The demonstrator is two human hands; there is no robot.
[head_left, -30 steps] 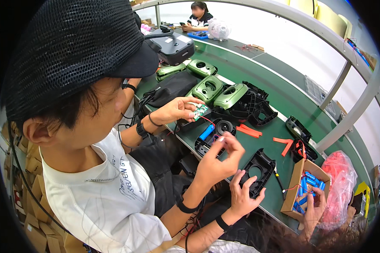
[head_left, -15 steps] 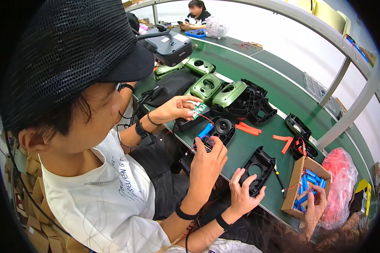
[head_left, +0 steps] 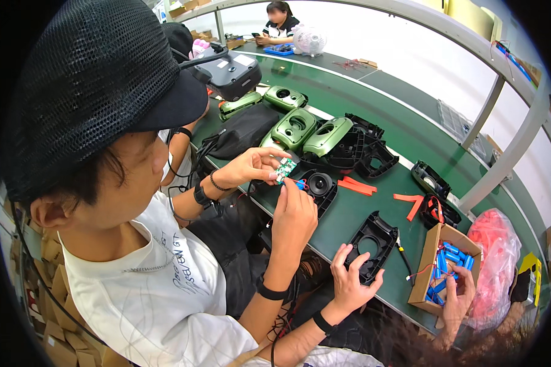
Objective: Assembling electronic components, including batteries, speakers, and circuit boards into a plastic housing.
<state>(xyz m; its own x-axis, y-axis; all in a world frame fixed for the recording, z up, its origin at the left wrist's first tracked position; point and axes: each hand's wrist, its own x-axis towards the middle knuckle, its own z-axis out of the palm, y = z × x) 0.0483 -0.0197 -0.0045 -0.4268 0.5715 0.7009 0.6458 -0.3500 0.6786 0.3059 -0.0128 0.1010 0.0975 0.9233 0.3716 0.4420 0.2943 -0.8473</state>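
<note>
My left hand point(head_left: 354, 278) grips the near part of a black plastic housing point(head_left: 382, 237) with a round opening, which lies at the table's edge. Its fingers and thumb are set on either side of it. Over the right side of an open cardboard box point(head_left: 417, 292), my right hand point(head_left: 460, 300) reaches in among several blue batteries point(head_left: 442, 263). Bent fingers and thumb close on one battery there, partly hiding it. A red wire with a white plug hangs over the box's left rim.
On my left a co-worker holds a green circuit board point(head_left: 284, 170) by a black speaker housing point(head_left: 320, 183). Green covers point(head_left: 295, 129) and black shells point(head_left: 373, 160) lie beyond. Orange strips point(head_left: 356, 186), a black cable point(head_left: 405, 260) and a pink-filled plastic bag point(head_left: 494, 269) are near the box.
The co-worker's right hand has risen to the circuit board from the blue battery below it. My two hands stay where they were.
</note>
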